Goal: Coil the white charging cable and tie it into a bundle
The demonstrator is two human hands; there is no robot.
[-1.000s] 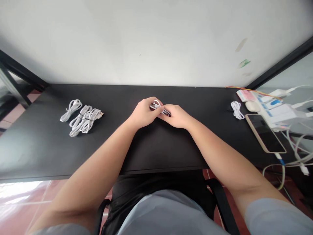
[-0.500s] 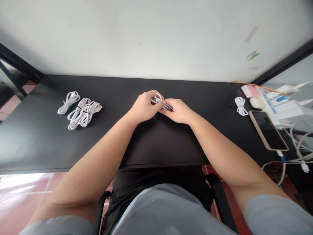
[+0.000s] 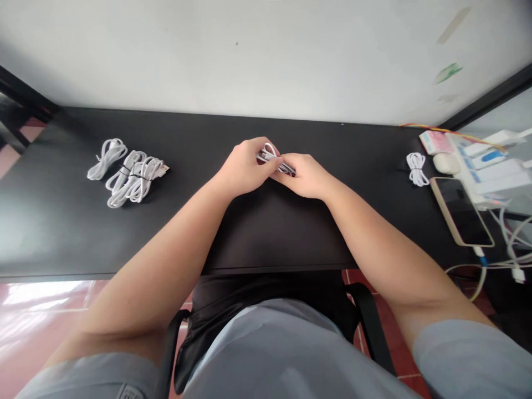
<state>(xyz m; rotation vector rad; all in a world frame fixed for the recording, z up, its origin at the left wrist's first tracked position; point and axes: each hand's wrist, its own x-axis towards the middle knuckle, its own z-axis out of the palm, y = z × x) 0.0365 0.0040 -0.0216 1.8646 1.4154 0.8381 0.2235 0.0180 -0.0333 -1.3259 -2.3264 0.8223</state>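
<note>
Near the middle of the black desk [image 3: 274,233], a coiled white cable [image 3: 270,149] is held between both hands. My left hand [image 3: 251,166] is closed around its left end, with the thumb pressed along the coil. On the other end, my right hand [image 3: 305,174] has its fingers closed too, and the fingertips of the two hands meet. A small loop of the cable sticks up above the fingers; the rest is partly hidden by them. Off to the left lie several bundled white cables [image 3: 135,176], some bound with dark ties, and one looser coil [image 3: 107,159] beside them.
At the right are a small white cable bundle [image 3: 417,169], a phone [image 3: 465,211] with a cable plugged in, a power strip [image 3: 477,180] with white plugs, a pink-and-white packet [image 3: 436,142] and a rounded white object [image 3: 446,163]. A white wall [image 3: 249,66] stands behind the desk.
The camera view has tilted down slightly, so the desk and its items sit higher in the picture. Both hands keep their hold on the cable in nearly the same pose.
</note>
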